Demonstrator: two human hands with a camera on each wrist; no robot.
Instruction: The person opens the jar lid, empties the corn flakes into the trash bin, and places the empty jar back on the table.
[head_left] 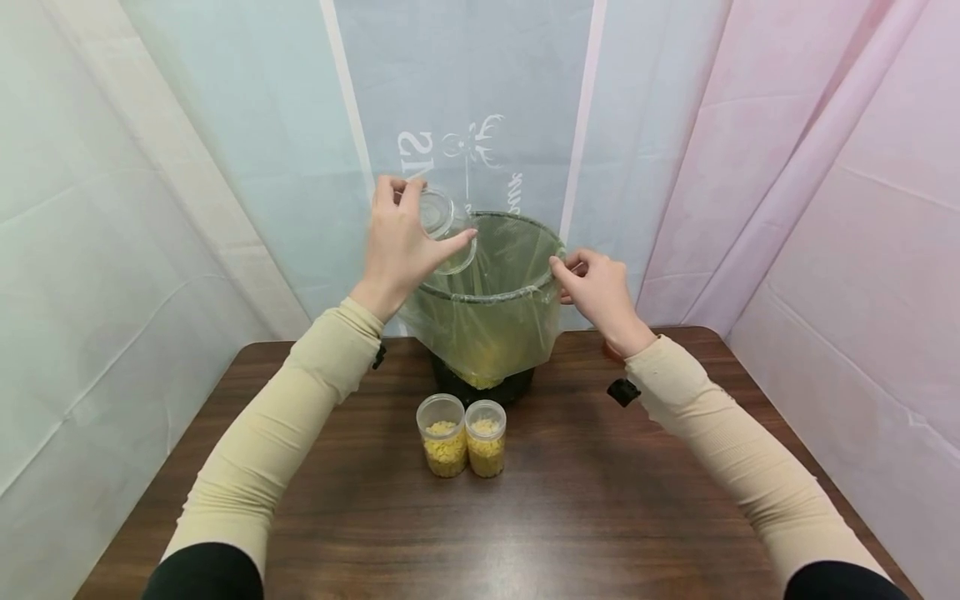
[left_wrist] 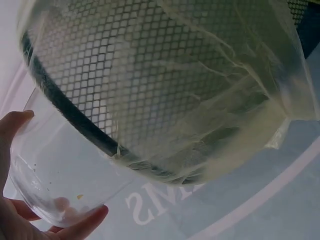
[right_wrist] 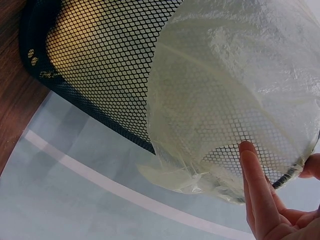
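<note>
My left hand [head_left: 405, 242] grips a clear jar [left_wrist: 65, 160], tilted with its mouth toward the bin's left rim. A few small specks cling inside the jar in the left wrist view. The black mesh wastebasket [head_left: 519, 388] stands upright at the table's back, lined with a pale translucent bag [head_left: 487, 325] folded over its rim. On the right, my right hand [head_left: 596, 287] pinches the rim and bag between thumb and fingers; a finger [right_wrist: 257, 185] lies against the outside of the bag. Something yellow [right_wrist: 82, 35] shows through the mesh low in the basket.
Two clear open jars, the left one [head_left: 444, 450] and the right one [head_left: 486, 454], stand side by side in front of the basket, partly filled with yellow bits. They rest on a dark brown table [head_left: 585, 500]. Pale curtains [head_left: 645, 108] close in the back and sides.
</note>
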